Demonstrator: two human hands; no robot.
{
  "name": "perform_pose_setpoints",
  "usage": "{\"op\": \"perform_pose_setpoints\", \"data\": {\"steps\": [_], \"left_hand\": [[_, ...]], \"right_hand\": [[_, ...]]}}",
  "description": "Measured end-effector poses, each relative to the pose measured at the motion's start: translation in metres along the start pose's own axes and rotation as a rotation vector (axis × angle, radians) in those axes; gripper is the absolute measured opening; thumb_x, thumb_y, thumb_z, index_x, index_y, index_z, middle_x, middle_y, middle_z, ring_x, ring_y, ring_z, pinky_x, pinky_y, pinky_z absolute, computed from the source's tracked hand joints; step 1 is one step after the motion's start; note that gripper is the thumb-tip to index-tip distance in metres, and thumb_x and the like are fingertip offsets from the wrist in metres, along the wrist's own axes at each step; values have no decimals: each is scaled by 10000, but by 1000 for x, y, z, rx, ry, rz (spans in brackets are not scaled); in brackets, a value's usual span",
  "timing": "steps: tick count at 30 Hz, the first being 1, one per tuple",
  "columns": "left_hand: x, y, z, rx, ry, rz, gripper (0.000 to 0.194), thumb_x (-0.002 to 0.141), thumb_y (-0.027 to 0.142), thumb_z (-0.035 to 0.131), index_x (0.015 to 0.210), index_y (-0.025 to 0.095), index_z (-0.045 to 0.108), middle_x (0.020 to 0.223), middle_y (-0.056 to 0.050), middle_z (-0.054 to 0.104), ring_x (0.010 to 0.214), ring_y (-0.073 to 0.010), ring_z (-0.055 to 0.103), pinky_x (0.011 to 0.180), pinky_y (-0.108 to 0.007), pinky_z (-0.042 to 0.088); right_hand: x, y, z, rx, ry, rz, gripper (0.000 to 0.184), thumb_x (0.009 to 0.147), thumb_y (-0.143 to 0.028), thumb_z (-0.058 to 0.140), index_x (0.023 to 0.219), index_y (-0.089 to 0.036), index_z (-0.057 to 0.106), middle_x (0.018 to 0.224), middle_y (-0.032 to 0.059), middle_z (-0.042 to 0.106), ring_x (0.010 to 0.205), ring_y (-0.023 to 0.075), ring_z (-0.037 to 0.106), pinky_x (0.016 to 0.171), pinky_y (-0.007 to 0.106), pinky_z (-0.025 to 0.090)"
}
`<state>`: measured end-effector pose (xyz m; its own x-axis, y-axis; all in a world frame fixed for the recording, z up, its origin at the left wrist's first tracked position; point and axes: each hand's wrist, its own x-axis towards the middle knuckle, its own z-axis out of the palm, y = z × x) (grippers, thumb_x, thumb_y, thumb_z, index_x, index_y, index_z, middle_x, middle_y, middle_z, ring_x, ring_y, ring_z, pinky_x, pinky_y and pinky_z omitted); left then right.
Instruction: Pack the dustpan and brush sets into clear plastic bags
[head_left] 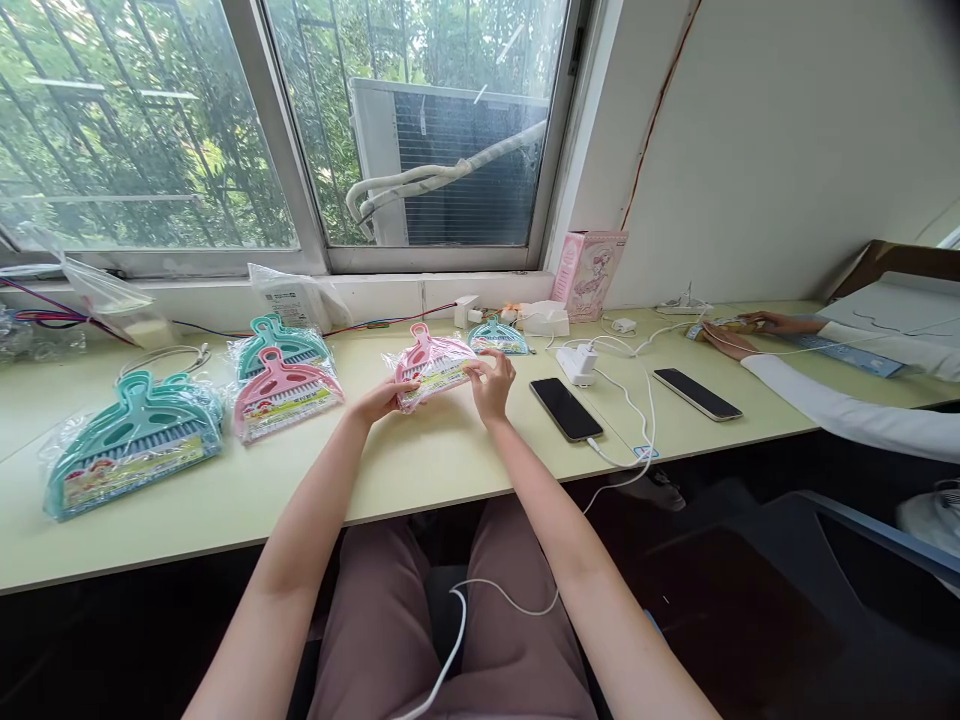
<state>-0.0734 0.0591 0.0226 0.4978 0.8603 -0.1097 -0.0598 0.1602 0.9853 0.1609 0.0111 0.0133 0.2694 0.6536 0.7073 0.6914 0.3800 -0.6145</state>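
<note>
A pink mini dustpan and brush set [435,362] in clear plastic is tilted up over the desk between my hands. My left hand [380,397] is closed on its lower left corner. At the right end of its printed label, my right hand [491,384] pinches the wrapping. To the left lie more wrapped sets: a large teal set [139,440], a pink set [283,390] and another teal set [281,345] behind it. A small teal set [499,337] sits just beyond my right hand.
A black phone [566,408] on a white cable lies right of my hands, near a white charger [577,364]. Another phone [696,394] is farther right. A pink box [589,275] stands by the wall. At far right, a co-worker's hands [727,342] handle a similar packaged item.
</note>
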Motion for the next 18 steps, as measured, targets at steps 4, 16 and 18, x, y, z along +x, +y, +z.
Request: {"op": "perform_pose_setpoints", "data": {"steps": [4,16,18], "left_hand": [[-2,3,4,-8,12,-3,428,761,208,769,1151,109,623,874,-109,723,671,-193,719,488,-228,556],[-3,2,4,-28,38,-100,298,775,127,721,1061,102,639,848,-95,732,679,-169,714,474,-203,566],[-4,4,6,-25,44,-99,334,771,136,731,1088,109,629,842,-89,730,671,-170,713,484,-208,572]], "right_hand": [[-1,1,-1,84,-78,-208,254,1023,-255,405,892,-247,623,1183,59,699,1311,218,533,1243,490,86],[4,7,4,39,-169,-106,211,961,-189,531,799,-219,663,792,2,759,885,196,658,1121,423,259],[5,8,5,44,-164,-100,205,952,-196,554,792,-220,680,793,2,757,884,196,657,1119,416,252]]}}
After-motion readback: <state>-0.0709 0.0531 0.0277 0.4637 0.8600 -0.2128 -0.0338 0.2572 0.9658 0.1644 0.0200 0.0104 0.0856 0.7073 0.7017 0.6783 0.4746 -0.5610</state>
